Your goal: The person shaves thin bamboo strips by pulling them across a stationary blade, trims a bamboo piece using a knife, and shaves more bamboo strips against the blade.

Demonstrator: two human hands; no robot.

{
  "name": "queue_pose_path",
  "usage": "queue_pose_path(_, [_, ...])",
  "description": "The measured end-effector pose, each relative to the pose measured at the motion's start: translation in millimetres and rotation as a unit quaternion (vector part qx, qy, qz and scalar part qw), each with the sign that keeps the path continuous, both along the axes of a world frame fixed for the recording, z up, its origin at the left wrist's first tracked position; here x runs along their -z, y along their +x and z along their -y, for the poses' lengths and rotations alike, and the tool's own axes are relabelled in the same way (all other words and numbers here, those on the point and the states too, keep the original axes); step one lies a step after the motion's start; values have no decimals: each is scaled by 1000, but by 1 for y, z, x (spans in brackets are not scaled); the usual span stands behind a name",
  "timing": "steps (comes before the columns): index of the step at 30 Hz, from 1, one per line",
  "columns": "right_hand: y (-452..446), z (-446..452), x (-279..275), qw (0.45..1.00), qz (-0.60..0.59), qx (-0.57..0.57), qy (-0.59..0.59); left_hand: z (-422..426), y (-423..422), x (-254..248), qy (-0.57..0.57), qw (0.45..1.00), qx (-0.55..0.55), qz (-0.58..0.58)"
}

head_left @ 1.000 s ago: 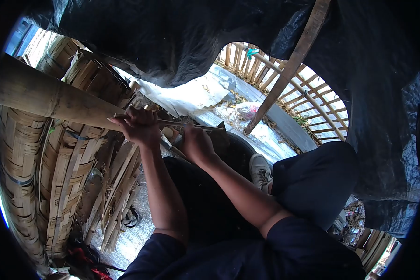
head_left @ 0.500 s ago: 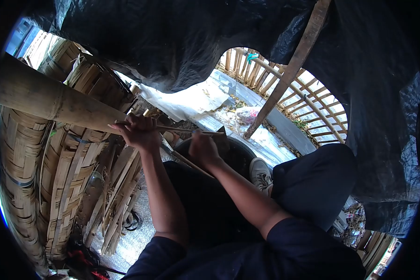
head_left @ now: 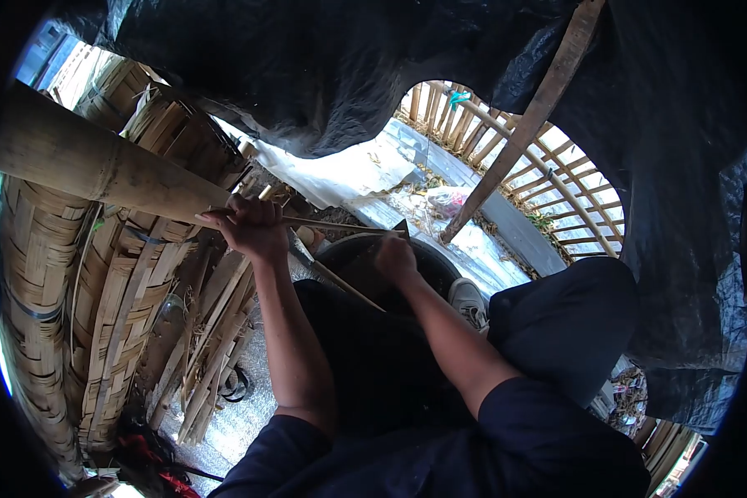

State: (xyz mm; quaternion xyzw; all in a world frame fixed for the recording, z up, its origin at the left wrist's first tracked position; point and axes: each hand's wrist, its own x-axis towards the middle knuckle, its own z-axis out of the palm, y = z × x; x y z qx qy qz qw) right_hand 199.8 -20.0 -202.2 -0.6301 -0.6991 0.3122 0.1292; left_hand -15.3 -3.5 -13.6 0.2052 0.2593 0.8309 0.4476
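My left hand [head_left: 256, 226] is closed around a thin bamboo strip [head_left: 340, 225], near the end of a thick bamboo pole [head_left: 100, 170]. The strip runs rightward over a round black tub [head_left: 353, 249]. Close to the strip's far end is my right hand [head_left: 397, 259], fingers curled; what it grips, if anything, is hidden. A small dark pointed piece [head_left: 403, 227] shows just above that hand, its kind unclear. Below the strip, another thin stick [head_left: 349, 286] slants across the tub toward my lap.
Woven bamboo panels [head_left: 37, 266] stand at the left, with split bamboo pieces [head_left: 212, 357] beside them. Black plastic sheeting [head_left: 307, 75] hangs overhead and at the right. A wooden post [head_left: 527, 120] slants down before a bamboo lattice [head_left: 573, 183]. My shoe [head_left: 469, 303] is beside the tub.
My right hand has moved right and slightly up, toward the strip's far end. My left hand keeps its grip in nearly the same place. The view has shifted slightly.
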Motion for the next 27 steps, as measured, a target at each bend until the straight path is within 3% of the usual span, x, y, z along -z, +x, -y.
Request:
queue_pose_path(1, [13, 2, 19, 999, 3, 41, -18, 0, 2, -1, 3, 1000, -2, 0])
queue_pose_path(4, [-5, 4, 5, 1000, 2, 15, 7, -8, 15, -7, 30, 999, 35, -19])
queue_pose_path(6, [-39, 2, -46, 996, -32, -42, 79, -9, 19, -12, -5, 1000, -2, -19])
queue_pose_path(9, [-54, -5, -123, 996, -92, -18, 5, -7, 17, -12, -17, 1000, -2, -25])
queue_pose_path(12, [-23, -11, -61, 999, -24, -18, 25, -2, 7, -8, -5, 1000, 19, -22])
queue_pose_path(15, [-9, -20, -28, 998, -56, 1, 26, -1, 3, -2, 0, 1000, 25, -7])
queue_pose_path(19, [-48, -3, -96, 995, -59, -72, 25, -4, 11, -10, -43, 999, -10, 14])
queue_pose_path(21, [-58, 13, -127, 991, -132, 13, -25, -3, 6, -3, -33, 999, -6, 2])
queue_pose_path(22, [-52, 13, -111, 991, -131, 15, -24, -5, 2, 0, -15, 1000, -3, -11])
queue_pose_path(24, [-25, 7, -43, 999, -12, -17, 34, -5, -5, 4, -16, 1000, -8, -11])
queue_pose_path(26, [15, 16, 35, 996, -16, 80, 22, -3, -3, 2, -17, 1000, -17, -12])
queue_pose_path(27, [11, 16, 31, 996, -19, 81, 24, -4, 6, -2, -13, 1000, 2, -3])
